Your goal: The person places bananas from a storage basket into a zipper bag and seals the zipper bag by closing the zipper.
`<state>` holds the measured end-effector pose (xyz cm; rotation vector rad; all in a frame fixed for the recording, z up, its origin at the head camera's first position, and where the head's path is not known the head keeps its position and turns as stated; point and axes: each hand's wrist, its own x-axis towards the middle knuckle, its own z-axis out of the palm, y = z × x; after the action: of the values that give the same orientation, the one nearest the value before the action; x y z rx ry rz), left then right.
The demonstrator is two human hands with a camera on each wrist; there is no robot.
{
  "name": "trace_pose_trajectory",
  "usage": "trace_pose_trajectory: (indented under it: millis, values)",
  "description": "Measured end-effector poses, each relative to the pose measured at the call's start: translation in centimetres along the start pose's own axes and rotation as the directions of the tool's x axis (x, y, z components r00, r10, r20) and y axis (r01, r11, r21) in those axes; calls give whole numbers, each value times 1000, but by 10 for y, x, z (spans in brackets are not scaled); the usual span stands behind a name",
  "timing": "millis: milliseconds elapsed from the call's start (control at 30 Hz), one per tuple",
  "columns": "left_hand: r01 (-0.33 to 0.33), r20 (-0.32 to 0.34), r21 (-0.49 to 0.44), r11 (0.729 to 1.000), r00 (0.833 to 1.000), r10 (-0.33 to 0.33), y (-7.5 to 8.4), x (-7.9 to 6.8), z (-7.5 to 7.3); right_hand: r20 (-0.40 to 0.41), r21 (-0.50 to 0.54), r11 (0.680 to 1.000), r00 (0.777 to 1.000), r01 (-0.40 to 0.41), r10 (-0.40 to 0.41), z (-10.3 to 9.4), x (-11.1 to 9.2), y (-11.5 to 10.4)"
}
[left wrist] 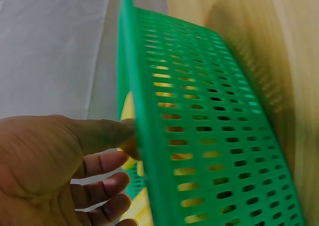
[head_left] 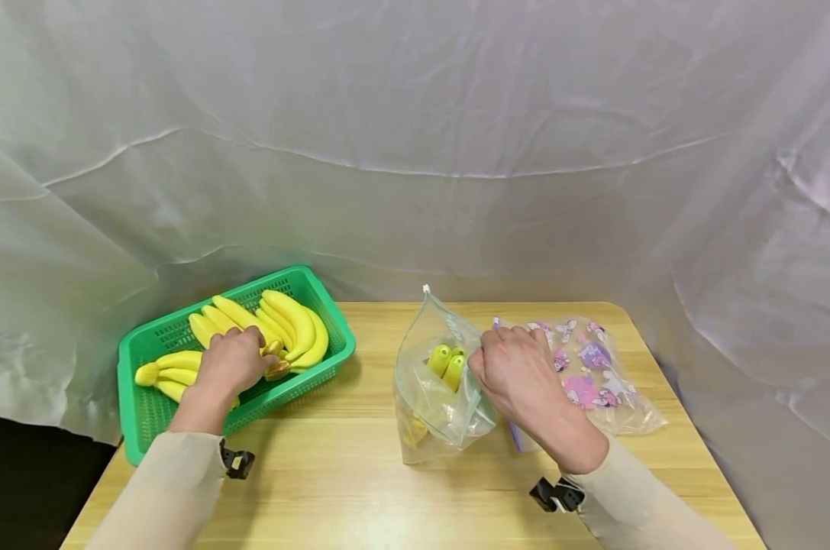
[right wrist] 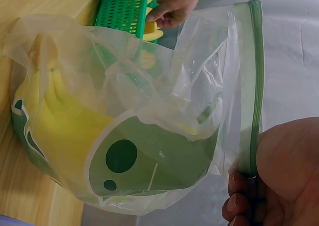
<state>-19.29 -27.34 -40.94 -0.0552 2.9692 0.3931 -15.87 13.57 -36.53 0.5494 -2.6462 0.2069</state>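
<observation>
Head view had the whole setup, so biggest stuff first: wrinkled, shiny grey sheeting (head_left: 415,214) hung behind and down both sides. In front of it was the pale, wood-grain surface (head_left: 360,496), and pretty much everything sat on that.

Over on the left was a rectangular green plastic basket (head_left: 127,412) with slotted walls, set at an angle. Right of the middle stood a clear plastic zip bag (head_left: 449,428), mouth gaping, with a green zip strip and green printing that the right wrist view showed way better. Beside it, farther right, a clear plastic bag with pink and purple cartoon prints (head_left: 596,355) lay flat, purple strip along its left edge.

Next size down, the yellow bananas in curved bunches (head_left: 296,325): several lay in the basket, and more yellow bananas (head_left: 452,370) were inside the zip bag.

Now the bare hands, both coming out of cream sleeves (head_left: 167,489). The left hand (head_left: 232,363) was down in the basket, thumb and fingers pinching a bunch at its brown stem end. The right hand (head_left: 518,374) had its fingers curled tight round the zip bag's top edge.

Smallest bits: little black cameras (head_left: 237,463), one strapped at each wrist.
</observation>
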Motion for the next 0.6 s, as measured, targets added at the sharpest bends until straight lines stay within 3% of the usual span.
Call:
trace_pose_trajectory:
  millis: [300, 433, 600]
  values:
    - [-51, -24, 7, 999, 998, 51, -6, 10, 9, 17, 4, 1000, 1000, -18, 18, 1, -1, 0]
    - [-39, 4, -44, 998, 999, 39, -7, 8, 1, 7, 0, 1000, 1000, -13, 13, 2, -1, -1]
    - [26, -27, -146, 989, 999, -30, -3, 5, -17, -2, -3, 1000, 1000, -12, 12, 3, -1, 0]
